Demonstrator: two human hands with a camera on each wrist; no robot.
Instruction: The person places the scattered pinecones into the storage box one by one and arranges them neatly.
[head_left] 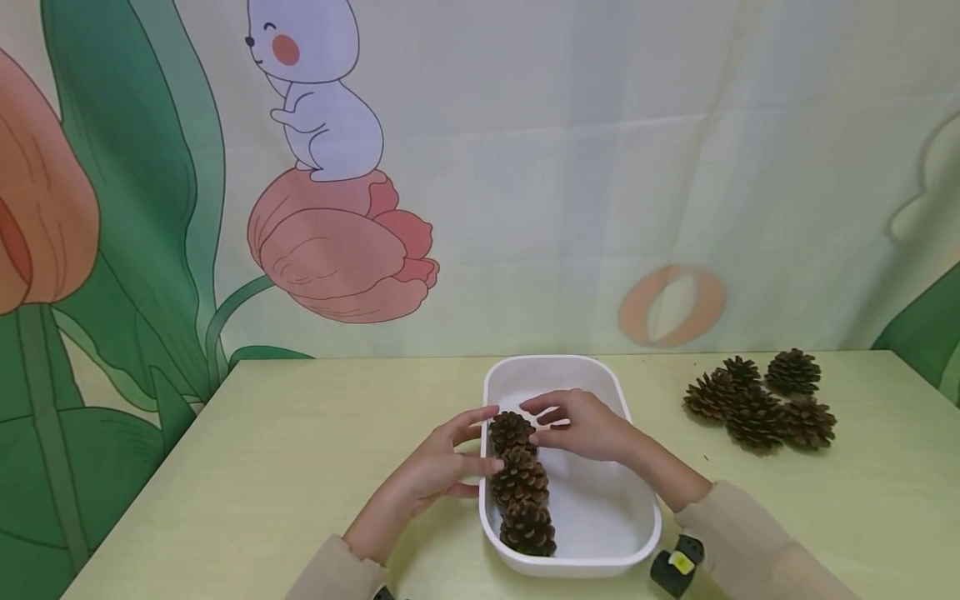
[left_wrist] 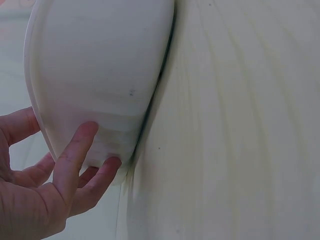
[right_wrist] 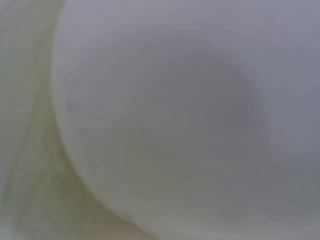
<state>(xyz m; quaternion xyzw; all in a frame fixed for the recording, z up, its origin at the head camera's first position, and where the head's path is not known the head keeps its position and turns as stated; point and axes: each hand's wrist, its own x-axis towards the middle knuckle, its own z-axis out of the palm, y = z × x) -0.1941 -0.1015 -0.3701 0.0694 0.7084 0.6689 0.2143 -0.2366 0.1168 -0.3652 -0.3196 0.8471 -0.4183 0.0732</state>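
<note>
A white rectangular box (head_left: 592, 508) with rounded corners stands on the table. Along its left inner side lies a row of three brown pine cones (head_left: 521, 479). My left hand (head_left: 438, 462) grips the box's left side in the head view, its thumb over the rim by the middle cone. In the left wrist view, fingertips of that left hand (left_wrist: 50, 192) press the box's outer wall (left_wrist: 100, 60). Over the box, my right hand (head_left: 585, 425) has its fingers spread, with the thumb at the right edge of the farthest cone. The right wrist view shows only the blurred white box (right_wrist: 175, 125).
Several more pine cones (head_left: 753, 417) lie clustered on the table at the right. Small dark bits are scattered near them. Behind the pale yellow table (head_left: 322, 433) hangs a printed curtain (head_left: 525, 208) with flowers and a white animal.
</note>
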